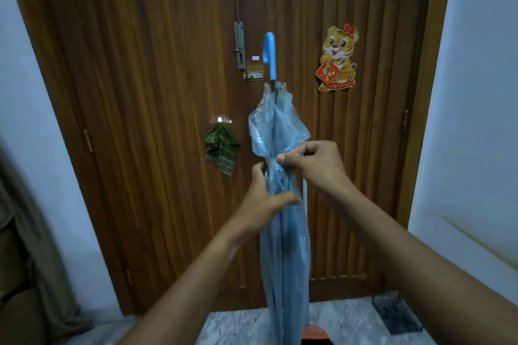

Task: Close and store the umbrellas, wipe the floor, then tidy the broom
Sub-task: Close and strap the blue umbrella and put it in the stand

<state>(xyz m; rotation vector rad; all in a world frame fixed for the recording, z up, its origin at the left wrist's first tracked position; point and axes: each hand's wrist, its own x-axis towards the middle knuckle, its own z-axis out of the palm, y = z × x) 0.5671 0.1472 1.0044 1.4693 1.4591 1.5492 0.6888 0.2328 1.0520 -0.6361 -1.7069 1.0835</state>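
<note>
A folded, clear-blue umbrella (280,126) stands upright in front of the wooden door, its blue hooked handle (270,53) at the top. My left hand (266,199) grips the bunched canopy around its middle. My right hand (314,162) pinches the umbrella's strap or fabric just above the left hand. The lower canopy hangs down toward the floor, and its tip is out of view. An orange-red broom head (314,332) peeks out at the bottom, behind the umbrella.
The brown double door (140,92) fills the view, with a bolt latch (240,45), a tiger sticker (337,59) and a green cloth (221,148) hanging on a hook. A dark mat (398,314) lies on the marble floor at right. White walls flank both sides.
</note>
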